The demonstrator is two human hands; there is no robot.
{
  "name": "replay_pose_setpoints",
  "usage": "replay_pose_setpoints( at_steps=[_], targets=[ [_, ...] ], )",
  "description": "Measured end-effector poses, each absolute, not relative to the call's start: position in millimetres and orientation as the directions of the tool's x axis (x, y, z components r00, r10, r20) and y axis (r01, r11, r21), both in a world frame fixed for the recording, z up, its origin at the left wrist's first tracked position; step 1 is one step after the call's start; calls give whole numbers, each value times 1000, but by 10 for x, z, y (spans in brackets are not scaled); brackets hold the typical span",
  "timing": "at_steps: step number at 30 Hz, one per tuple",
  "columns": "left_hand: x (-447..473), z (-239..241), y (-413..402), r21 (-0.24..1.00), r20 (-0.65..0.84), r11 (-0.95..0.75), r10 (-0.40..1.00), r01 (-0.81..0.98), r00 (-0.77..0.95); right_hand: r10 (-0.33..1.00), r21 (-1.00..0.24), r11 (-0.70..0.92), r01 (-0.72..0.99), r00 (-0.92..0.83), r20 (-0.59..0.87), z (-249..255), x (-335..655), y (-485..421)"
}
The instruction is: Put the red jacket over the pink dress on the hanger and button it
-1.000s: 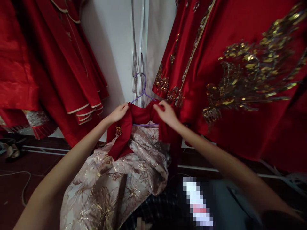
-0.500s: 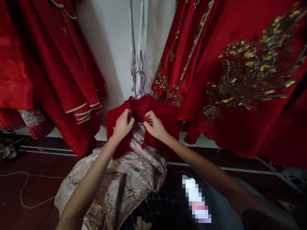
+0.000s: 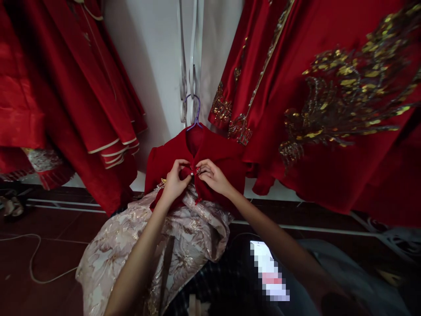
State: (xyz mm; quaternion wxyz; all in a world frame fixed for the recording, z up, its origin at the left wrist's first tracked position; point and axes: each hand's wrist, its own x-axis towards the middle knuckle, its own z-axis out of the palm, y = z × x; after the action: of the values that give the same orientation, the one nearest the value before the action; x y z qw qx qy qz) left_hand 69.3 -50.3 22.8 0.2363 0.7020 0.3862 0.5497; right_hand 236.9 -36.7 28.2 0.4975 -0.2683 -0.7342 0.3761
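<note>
Red jacket (image 3: 223, 153), short and matt, hangs on a purple hanger (image 3: 195, 115) against a white wall (image 3: 154, 66), centre of view. Both hands meet at its front opening, just below the collar.

- Left hand (image 3: 174, 181): thumb and forefinger pinched on the jacket's left front edge, at a small pale fastening (image 3: 192, 174).
- Right hand (image 3: 213, 175): fingertips pinched on the opposite front edge, touching the same spot. The two hands are almost in contact.
- Whether the fastening is closed: cannot tell, fingers cover it.

Below the jacket a pale gold brocade skirt (image 3: 131, 250) spreads down and to the left, bunched under the forearms.

Surroundings: red robes with cream trim (image 3: 98, 114) hang at left; a red satin gown with gold embroidery (image 3: 332, 101) hangs at right, near the jacket's shoulder. A pale cord (image 3: 33, 263) lies on the dark floor at lower left.
</note>
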Motion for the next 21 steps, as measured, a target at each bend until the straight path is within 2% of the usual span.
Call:
replay_pose_setpoints(
  at_steps=[3,6,9,13,16,21],
  targets=[
    [703,122,-478,841,532,-526,847,130,-15,779,-813,581,40,-317,541,279,2383,-388],
    [687,111,-501,846,512,-509,859,157,27,768,-792,607,65,-306,563,297,2382,-421],
    [663,197,-590,779,553,-549,829,303,83,760,-769,630,106,-286,584,314,2375,-458],
    [647,370,-730,629,617,-615,767,476,175,759,-744,649,161,-209,617,329,2358,-509],
    [648,479,-789,546,631,-658,730,519,261,758,-744,651,150,-184,626,336,2353,-545],
    [655,570,-810,502,600,-667,727,550,333,766,-759,641,113,-155,623,326,2382,-554]
  ],
)
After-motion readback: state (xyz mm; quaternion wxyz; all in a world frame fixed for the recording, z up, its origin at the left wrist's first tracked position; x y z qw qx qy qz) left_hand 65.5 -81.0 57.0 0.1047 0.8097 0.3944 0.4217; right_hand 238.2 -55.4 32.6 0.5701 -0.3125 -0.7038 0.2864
